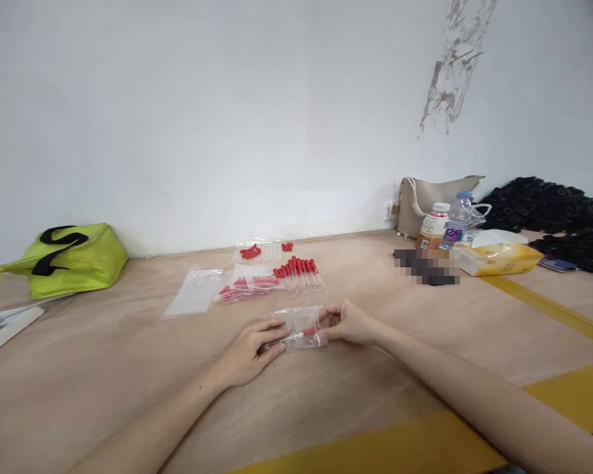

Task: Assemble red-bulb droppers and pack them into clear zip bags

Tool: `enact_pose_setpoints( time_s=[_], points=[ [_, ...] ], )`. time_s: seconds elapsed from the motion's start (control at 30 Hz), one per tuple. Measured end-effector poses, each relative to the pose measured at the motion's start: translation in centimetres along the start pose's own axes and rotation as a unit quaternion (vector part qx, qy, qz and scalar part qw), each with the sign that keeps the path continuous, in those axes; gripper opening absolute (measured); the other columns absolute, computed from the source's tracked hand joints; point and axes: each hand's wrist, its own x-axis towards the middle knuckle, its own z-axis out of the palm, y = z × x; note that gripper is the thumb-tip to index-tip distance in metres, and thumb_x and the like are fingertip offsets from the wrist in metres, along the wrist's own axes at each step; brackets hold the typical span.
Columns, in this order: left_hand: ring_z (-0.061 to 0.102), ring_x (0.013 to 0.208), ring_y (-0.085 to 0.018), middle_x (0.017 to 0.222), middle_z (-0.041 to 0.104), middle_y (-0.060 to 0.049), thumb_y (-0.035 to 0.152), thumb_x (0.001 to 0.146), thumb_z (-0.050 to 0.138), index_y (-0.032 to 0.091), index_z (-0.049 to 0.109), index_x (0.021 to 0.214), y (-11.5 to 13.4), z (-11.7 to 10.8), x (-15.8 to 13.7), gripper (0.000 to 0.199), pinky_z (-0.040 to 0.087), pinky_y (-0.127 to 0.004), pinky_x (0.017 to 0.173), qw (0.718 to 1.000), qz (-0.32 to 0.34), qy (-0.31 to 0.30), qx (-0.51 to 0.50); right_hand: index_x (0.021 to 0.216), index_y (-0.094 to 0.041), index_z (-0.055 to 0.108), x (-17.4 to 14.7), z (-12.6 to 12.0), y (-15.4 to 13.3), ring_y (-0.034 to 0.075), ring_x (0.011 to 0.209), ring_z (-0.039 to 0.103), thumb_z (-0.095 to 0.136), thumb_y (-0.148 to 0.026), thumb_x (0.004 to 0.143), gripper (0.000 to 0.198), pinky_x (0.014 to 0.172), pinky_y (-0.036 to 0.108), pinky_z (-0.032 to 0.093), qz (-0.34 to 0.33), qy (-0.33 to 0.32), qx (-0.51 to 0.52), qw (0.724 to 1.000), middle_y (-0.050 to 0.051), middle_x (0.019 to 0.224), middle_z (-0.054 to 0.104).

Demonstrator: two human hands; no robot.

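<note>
A small clear plastic bag (296,317) lies on the table between my two hands. Inside it, or against it, is a slim clear tube with a red end (309,331). My left hand (254,352) rests on the bag's left end, its thumb and fingers on either side of the tube's clear part. At the bag's right edge, my right hand (348,324) has its fingers pinched together near the red end. Just behind stands a row of red-topped clear tubes (301,273). Beside them lie filled bags with red pieces (250,288) and a flat clear bag (192,293).
Loose red caps (250,251) lie near the wall. A yellow-green bag (76,260) sits at the left. To the right are a tea bottle (432,227), a water bottle (458,220), a tissue pack (501,255), a grey bag (410,207) and black pieces heaped up (543,204).
</note>
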Motion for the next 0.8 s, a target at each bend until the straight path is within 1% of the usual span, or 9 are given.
enact_pose_setpoints(
  time_s=[0.1,0.2,0.27,0.37,0.5,0.57,0.67,0.73,0.8],
  points=[
    [0.046,0.114,-0.020,0.124,0.051,-0.004,0.034,0.087,0.042,0.027,0.055,0.116,0.0,0.0,0.1,0.032,0.037,-0.038,0.096,1.000,0.001,0.004,-0.002,0.075,-0.015,0.059,-0.4,0.5,-0.4,0.008,0.044,0.049,0.076,-0.023,0.044,0.037,0.041,0.017,0.033,0.060,0.027,0.001,0.998,-0.004,0.050,0.058],
    [0.046,0.114,-0.021,0.124,0.051,-0.004,0.034,0.087,0.042,0.028,0.055,0.116,0.1,0.0,0.1,0.032,0.037,-0.038,0.096,1.000,0.001,0.002,-0.001,0.079,-0.016,0.053,-0.5,1.1,-0.4,0.010,0.044,0.052,0.073,-0.014,0.040,0.044,0.042,0.019,0.039,0.124,0.059,0.086,0.987,-0.005,0.049,0.058],
    [0.045,0.115,-0.021,0.125,0.050,-0.004,0.034,0.087,0.042,0.028,0.054,0.117,0.1,0.0,0.1,0.032,0.036,-0.038,0.097,1.000,0.001,-0.002,-0.002,0.078,-0.017,0.051,-0.4,1.1,-0.2,0.012,0.045,0.054,0.071,-0.010,0.039,0.045,0.045,0.022,0.043,0.134,0.071,0.145,0.978,-0.006,0.047,0.058],
    [0.044,0.116,-0.020,0.127,0.047,-0.004,0.034,0.087,0.043,0.027,0.051,0.119,0.1,-0.2,-0.3,0.034,0.037,-0.038,0.097,1.000,-0.004,0.003,-0.009,0.069,-0.016,0.055,-0.2,0.6,0.3,0.011,0.044,0.053,0.068,-0.010,0.041,0.032,0.047,0.023,0.043,0.117,0.087,0.152,0.978,-0.005,0.045,0.057],
    [0.050,0.109,-0.019,0.122,0.052,-0.004,0.032,0.087,0.044,0.027,0.055,0.115,-0.3,-0.3,-0.8,0.031,0.043,-0.035,0.091,0.999,-0.013,0.029,-0.025,0.065,-0.015,0.067,-0.3,-0.5,0.7,0.010,0.050,0.052,0.063,-0.017,0.054,0.012,0.051,0.022,0.041,0.044,0.102,0.057,0.992,-0.001,0.055,0.063],
    [0.052,0.106,-0.019,0.118,0.055,-0.003,0.032,0.087,0.044,0.027,0.057,0.112,-0.4,-0.3,-0.8,0.029,0.043,-0.034,0.091,0.999,-0.009,0.029,-0.028,0.069,-0.018,0.070,-0.4,-0.8,1.0,0.011,0.056,0.052,0.056,-0.015,0.060,0.018,0.054,0.022,0.041,-0.003,0.113,-0.035,0.993,-0.001,0.063,0.065],
    [0.052,0.107,-0.019,0.117,0.057,-0.003,0.032,0.086,0.045,0.026,0.058,0.112,-0.6,-0.1,-0.7,0.029,0.041,-0.035,0.093,0.999,-0.001,0.028,-0.034,0.070,-0.022,0.071,-0.5,-1.0,1.4,0.012,0.064,0.053,0.046,-0.008,0.061,0.029,0.060,0.023,0.041,-0.066,0.116,-0.147,0.980,-0.001,0.071,0.064],
    [0.051,0.108,-0.018,0.117,0.057,-0.003,0.031,0.087,0.045,0.026,0.058,0.112,-0.6,-0.1,-0.7,0.029,0.042,-0.034,0.093,0.999,0.006,0.030,-0.041,0.071,-0.022,0.071,-0.4,-1.1,1.6,0.012,0.068,0.054,0.045,-0.008,0.063,0.030,0.064,0.023,0.042,-0.087,0.095,-0.156,0.979,-0.002,0.073,0.064],
    [0.051,0.109,-0.018,0.115,0.058,-0.003,0.030,0.086,0.045,0.026,0.060,0.109,-0.5,-0.1,-0.7,0.028,0.042,-0.034,0.092,0.998,0.007,0.030,-0.048,0.073,-0.020,0.068,0.1,-1.7,1.8,0.012,0.062,0.054,0.047,-0.011,0.064,0.025,0.060,0.023,0.041,-0.057,0.095,-0.129,0.985,-0.001,0.067,0.063]
  ],
)
